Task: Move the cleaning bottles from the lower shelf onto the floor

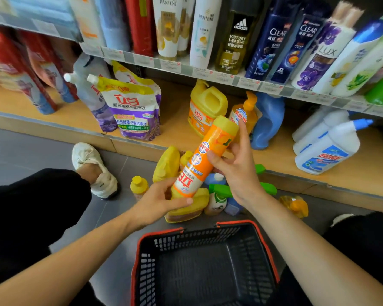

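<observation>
An orange bottle with a yellow cap (pixel 205 155) is held tilted in the air in front of the lower shelf (pixel 177 127). My left hand (pixel 161 200) grips its lower end and my right hand (pixel 237 164) wraps its upper part. On the lower shelf stand a yellow jug (pixel 206 107), an orange pump bottle (pixel 247 111), a blue bottle (pixel 268 122) and white bottles with blue caps (pixel 327 144). Several yellow, green and white bottles (pixel 217 195) lie in a heap on the grey floor below my hands.
A black basket with a red rim (pixel 208 261) sits empty on the floor near me. Purple refill pouches (pixel 131 109) stand on the shelf's left. Shampoo bottles (pixel 274 40) fill the upper shelf. My shoe (pixel 93 168) and dark trouser legs flank the floor space.
</observation>
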